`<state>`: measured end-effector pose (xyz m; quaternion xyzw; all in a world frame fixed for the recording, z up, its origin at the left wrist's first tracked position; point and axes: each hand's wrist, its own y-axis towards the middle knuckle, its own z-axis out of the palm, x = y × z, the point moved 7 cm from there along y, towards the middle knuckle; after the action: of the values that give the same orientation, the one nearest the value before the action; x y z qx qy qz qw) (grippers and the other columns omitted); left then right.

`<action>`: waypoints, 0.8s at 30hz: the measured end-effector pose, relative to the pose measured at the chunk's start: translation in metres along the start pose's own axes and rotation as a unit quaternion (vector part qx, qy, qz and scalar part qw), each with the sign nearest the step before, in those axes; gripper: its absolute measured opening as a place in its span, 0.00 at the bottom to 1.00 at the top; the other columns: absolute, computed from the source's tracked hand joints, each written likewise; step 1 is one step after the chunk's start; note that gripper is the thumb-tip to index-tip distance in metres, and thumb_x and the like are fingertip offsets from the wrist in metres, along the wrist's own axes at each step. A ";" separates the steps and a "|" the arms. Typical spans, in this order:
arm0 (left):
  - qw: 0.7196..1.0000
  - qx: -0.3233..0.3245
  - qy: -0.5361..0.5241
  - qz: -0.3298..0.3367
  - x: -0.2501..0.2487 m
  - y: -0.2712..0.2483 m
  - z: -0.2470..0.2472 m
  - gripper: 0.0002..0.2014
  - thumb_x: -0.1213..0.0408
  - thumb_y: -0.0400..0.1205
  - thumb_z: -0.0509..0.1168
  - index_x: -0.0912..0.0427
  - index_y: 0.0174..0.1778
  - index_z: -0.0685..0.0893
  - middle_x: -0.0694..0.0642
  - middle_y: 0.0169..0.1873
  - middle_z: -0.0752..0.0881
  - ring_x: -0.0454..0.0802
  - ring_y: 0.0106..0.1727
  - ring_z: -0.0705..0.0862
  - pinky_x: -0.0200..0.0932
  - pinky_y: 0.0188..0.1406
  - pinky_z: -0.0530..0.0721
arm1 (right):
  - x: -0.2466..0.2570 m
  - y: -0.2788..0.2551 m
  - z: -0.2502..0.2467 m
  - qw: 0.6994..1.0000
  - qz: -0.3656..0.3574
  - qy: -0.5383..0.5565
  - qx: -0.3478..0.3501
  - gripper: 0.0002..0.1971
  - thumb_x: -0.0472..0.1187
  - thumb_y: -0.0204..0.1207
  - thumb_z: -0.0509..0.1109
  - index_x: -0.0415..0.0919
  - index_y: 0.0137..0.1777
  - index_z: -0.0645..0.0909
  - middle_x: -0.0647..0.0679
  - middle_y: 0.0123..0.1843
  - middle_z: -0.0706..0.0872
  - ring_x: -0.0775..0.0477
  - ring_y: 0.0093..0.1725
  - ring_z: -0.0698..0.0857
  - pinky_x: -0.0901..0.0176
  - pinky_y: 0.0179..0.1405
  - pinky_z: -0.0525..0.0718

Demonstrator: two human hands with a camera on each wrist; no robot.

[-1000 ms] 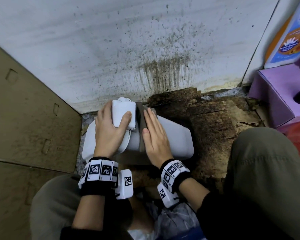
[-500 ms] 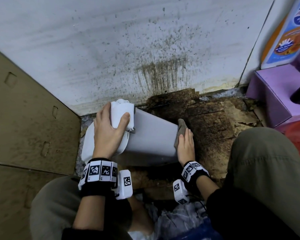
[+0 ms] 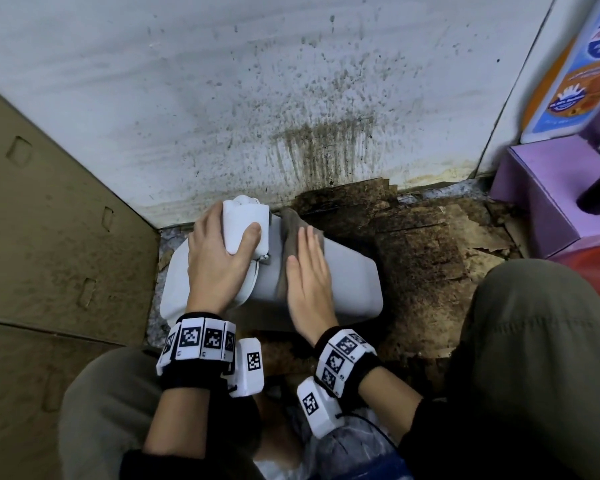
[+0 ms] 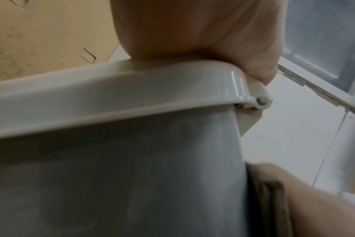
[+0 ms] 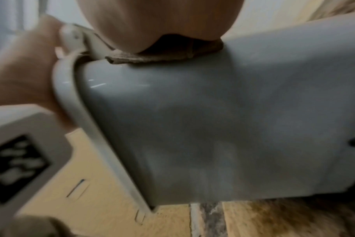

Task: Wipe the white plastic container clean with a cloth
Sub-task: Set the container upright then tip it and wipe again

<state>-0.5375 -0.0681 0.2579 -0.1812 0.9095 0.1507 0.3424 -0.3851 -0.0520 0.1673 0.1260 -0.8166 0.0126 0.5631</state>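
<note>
The white plastic container (image 3: 350,271) lies on its side on the dirty floor, lid end to the left. My left hand (image 3: 219,258) grips the white lid flap (image 3: 245,225) at that end, thumb on top. My right hand (image 3: 309,275) lies flat with straight fingers on a grey-brown cloth (image 3: 290,233), pressing it onto the container's upper side close to the lid. The right wrist view shows the cloth (image 5: 162,54) squeezed between my palm and the container's grey-white wall (image 5: 223,120). The left wrist view shows the container's rim (image 4: 111,99) under my palm.
A stained white wall (image 3: 257,98) rises just behind the container. Brown cardboard (image 3: 49,237) stands at the left. Torn, soiled cardboard (image 3: 430,254) covers the floor to the right. A purple box (image 3: 541,195) sits at the far right. My knees (image 3: 534,341) frame the bottom.
My right hand with the cloth slid from the container's right end back left to just beside the lid. The left hand kept its grip on the lid flap.
</note>
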 end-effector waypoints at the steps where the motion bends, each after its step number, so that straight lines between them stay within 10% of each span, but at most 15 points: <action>1: 1.000 0.000 0.000 0.000 0.001 0.000 -0.001 0.48 0.29 0.73 0.52 0.56 0.86 0.65 0.57 0.81 0.69 0.55 0.81 0.66 0.44 0.74 0.60 | 0.008 -0.002 0.003 1.000 -0.016 0.003 0.006 0.30 0.51 0.89 0.45 0.45 0.89 0.50 0.52 0.91 0.46 0.60 0.88 0.41 0.62 0.87 0.40; 10: 1.000 0.003 -0.013 -0.009 0.002 0.002 -0.002 0.48 0.28 0.72 0.53 0.54 0.85 0.66 0.57 0.80 0.70 0.55 0.81 0.66 0.43 0.74 0.60 | -0.022 0.001 -0.013 0.994 -0.090 -0.065 0.023 0.29 0.50 0.90 0.47 0.42 0.89 0.53 0.51 0.91 0.53 0.56 0.89 0.49 0.57 0.88 0.51; 17: 1.000 0.005 -0.024 -0.012 0.001 0.000 -0.001 0.48 0.28 0.72 0.54 0.53 0.85 0.66 0.54 0.80 0.70 0.51 0.81 0.66 0.42 0.74 0.60 | -0.132 -0.009 -0.046 0.990 0.136 -0.032 -0.016 0.27 0.46 0.92 0.48 0.43 0.89 0.51 0.52 0.91 0.50 0.53 0.90 0.48 0.66 0.85 0.42; 24: 1.000 -0.002 -0.018 -0.009 0.002 0.002 -0.001 0.48 0.29 0.72 0.54 0.54 0.85 0.66 0.55 0.81 0.70 0.52 0.81 0.66 0.42 0.75 0.59 | -0.143 -0.007 -0.047 0.971 0.230 -0.015 -0.057 0.29 0.48 0.92 0.51 0.40 0.89 0.51 0.47 0.91 0.52 0.49 0.90 0.48 0.55 0.88 0.43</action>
<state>-0.5397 -0.0669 0.2575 -0.1872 0.9012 0.1529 0.3597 -0.2922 -0.0238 0.0517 -0.0970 -0.8314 0.0934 0.5392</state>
